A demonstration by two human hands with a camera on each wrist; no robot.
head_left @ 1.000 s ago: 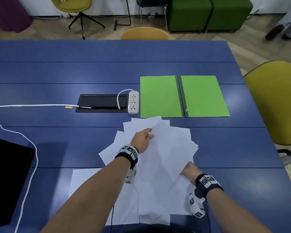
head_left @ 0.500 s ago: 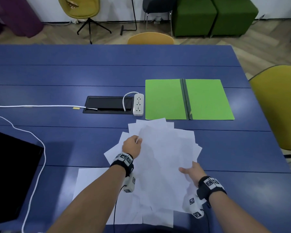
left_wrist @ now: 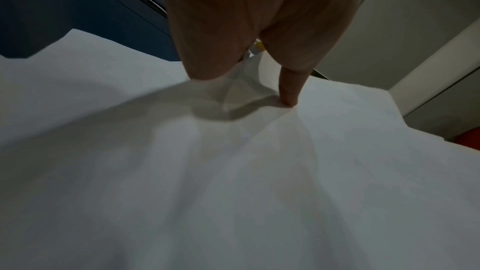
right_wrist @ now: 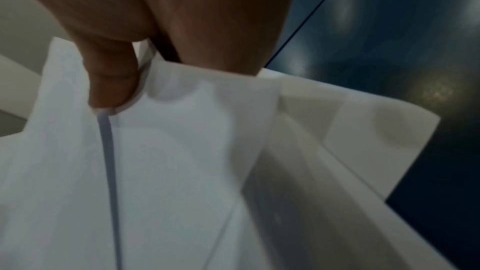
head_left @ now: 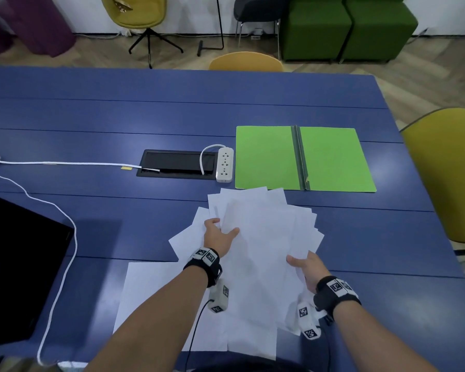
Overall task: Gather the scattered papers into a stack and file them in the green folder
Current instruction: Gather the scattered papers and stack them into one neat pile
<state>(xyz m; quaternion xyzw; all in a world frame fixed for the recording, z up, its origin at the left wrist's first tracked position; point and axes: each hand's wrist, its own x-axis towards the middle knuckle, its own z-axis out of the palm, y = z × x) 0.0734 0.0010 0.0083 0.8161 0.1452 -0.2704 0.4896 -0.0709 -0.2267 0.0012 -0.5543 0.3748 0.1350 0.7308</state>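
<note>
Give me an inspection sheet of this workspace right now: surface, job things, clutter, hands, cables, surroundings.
Surface: blue table.
Job's things: papers fanned, unsquared; one sheet flat beside them; green folder open, holding nothing.
Clutter: power strip, black hatch, dark slab at left.
Grippers: left hand and right hand both grip the papers.
Cables: white cable crosses the table.
Surroundings: yellow chair, green seats.

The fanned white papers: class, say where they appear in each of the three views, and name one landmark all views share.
Head: fanned white papers low centre, held between left hand and right hand.
Left wrist: fill the lower picture.
Right wrist: lower left and centre, pinched.
Shared landmark: blue table.
</note>
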